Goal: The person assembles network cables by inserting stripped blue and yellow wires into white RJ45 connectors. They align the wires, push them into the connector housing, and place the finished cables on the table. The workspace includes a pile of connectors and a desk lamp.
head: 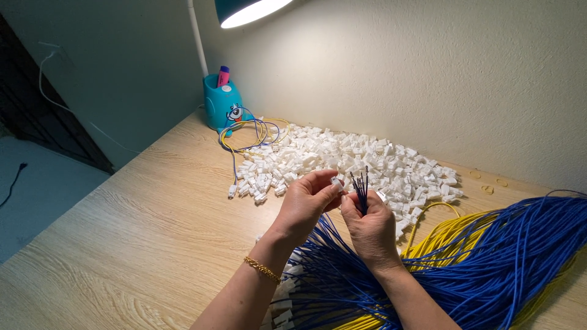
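warm, bright | lamp (251, 11) overhead glares | left side dim | sharp focus

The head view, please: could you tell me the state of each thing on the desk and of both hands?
Left hand: pinching a small white connector.
Right hand: gripping a bunch of blue wire ends, upright.
White connector pile: loose, heaped by the wall.
Blue wires: bundled, lying across the desk.
Yellow wires: lying beside and under the blue.
Lamp: lit.
Pen holder: upright.
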